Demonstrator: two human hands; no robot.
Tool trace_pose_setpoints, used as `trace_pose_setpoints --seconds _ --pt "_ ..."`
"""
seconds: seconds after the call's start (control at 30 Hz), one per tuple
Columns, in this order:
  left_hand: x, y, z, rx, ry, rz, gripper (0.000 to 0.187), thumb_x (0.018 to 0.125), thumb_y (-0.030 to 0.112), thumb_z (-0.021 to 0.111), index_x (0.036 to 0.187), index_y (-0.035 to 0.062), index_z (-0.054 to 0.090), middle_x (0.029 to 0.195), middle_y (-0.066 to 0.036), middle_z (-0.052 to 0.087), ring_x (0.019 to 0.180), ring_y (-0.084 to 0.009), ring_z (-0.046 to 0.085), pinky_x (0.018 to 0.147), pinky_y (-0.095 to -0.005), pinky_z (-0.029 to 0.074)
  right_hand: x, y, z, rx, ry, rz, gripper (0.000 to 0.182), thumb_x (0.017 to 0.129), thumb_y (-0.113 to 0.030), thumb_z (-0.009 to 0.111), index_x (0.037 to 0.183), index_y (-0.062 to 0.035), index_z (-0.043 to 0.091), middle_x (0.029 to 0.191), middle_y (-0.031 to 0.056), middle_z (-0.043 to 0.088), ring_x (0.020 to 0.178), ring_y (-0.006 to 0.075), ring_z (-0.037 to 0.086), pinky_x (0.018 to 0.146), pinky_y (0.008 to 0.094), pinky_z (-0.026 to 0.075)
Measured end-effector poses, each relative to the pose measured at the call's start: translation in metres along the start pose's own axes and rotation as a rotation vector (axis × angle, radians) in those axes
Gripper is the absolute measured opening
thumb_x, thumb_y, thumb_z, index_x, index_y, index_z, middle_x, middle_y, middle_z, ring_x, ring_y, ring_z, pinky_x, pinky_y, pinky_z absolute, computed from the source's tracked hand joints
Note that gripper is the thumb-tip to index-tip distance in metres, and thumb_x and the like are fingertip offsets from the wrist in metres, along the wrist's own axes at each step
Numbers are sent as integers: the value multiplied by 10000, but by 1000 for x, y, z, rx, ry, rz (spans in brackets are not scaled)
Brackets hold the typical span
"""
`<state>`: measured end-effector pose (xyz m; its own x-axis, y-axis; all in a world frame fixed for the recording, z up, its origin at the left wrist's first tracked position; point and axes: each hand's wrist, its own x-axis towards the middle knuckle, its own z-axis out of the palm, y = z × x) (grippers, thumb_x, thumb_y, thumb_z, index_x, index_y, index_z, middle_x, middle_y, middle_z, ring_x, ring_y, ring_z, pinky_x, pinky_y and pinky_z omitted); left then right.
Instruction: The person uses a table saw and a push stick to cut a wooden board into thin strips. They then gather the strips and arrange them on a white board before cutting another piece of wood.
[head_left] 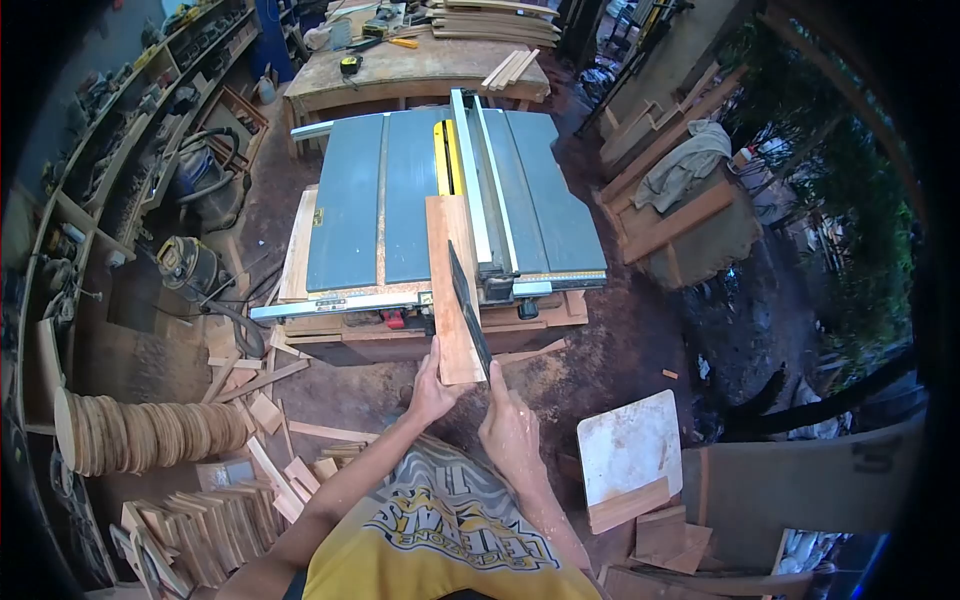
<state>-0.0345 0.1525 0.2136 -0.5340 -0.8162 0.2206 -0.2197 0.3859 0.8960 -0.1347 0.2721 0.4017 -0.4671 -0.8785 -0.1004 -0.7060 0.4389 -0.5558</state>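
A long wooden board [446, 320] lies with its far end on the grey table saw [345, 200], and its near end sticks out past the front edge. My left hand [432, 394] grips the board's near left corner. In my right hand [510, 430] is a black push stick [472, 318], slanting along the board's right side with its tip over the wood. The board's far end is close to the yellow throat plate [440, 160], left of the metal rip fence [475, 190]. The saw blade cannot be made out.
Behind the saw stands a wooden workbench [410, 75] with a tape measure [350, 65] and wood strips [511, 68]. Round wooden discs [150, 432] and stacked wood pieces [205, 535] lie at left, near a shop vacuum [188, 262]. A white board [630, 445] leans at right.
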Motion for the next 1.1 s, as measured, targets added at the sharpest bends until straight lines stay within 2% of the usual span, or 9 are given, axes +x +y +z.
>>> trace_pose_setpoints --seconds 0.27,0.37,0.47,0.57,0.67,0.77,0.87,0.97,1.1 --pt "24 5 -8 20 0 -2 1177 651 174 918 1532 -50 171 1313 -285 548 1204 -360 582 1006 -415 470 -11 10 1 93 37 -37 638 833 37 538 1455 14 400 858 270 634 753 429 657 673 496 531" --pt "34 -2 -9 50 1 40 1195 655 200 909 1539 -40 141 1288 -289 546 1177 -403 584 981 -426 484 -18 10 -3 133 57 -34 617 849 40 537 1451 17 406 860 263 633 757 424 655 676 495 523" --pt "46 -6 -9 9 16 9 1184 613 169 933 1516 -72 206 1341 -304 528 1249 -370 550 1031 -422 453 -21 13 -4 154 81 -26 590 870 36 532 1447 19 413 869 268 633 771 429 653 689 495 518" --pt "58 -5 -10 26 27 19 1203 590 175 944 1513 -74 213 1339 -302 529 1235 -372 556 1032 -413 452 -19 13 -6 179 95 -6 567 887 33 524 1444 21 419 884 278 634 789 438 651 702 491 517" --pt "68 -3 -14 32 -37 -129 1216 572 186 952 1506 -84 221 1328 -296 537 1233 -364 556 1047 -413 438 -14 12 -9 192 90 18 552 893 35 517 1438 27 426 899 287 635 805 443 651 708 483 516" --pt "80 -12 -12 71 7 -53 1247 564 263 954 1513 -73 218 1287 -301 512 1201 -411 519 1032 -437 431 -10 10 -10 213 93 33 543 895 40 514 1432 34 431 900 294 632 812 446 650 707 478 513" --pt "91 -4 -20 306 -73 -189 1268 522 335 963 1493 -94 268 1225 -287 481 1166 -406 467 1045 -439 398 -7 6 -13 236 79 68 536 896 43 510 1427 39 437 884 300 626 810 450 647 705 476 510" --pt "107 1 -22 328 -55 -203 1275 497 375 962 1467 -126 303 1167 -263 455 1125 -384 428 1049 -438 373 -5 7 -15 248 73 79 533 897 46 506 1426 40 439 864 304 620 797 450 645 696 475 506" --pt "123 -10 -17 370 -15 -155 1238 490 337 968 1433 -159 337 1138 -199 462 1115 -332 436 1044 -404 365 -6 7 -18 257 59 106 533 896 49 506 1426 40 441 842 301 612 778 444 645 681 471 503"
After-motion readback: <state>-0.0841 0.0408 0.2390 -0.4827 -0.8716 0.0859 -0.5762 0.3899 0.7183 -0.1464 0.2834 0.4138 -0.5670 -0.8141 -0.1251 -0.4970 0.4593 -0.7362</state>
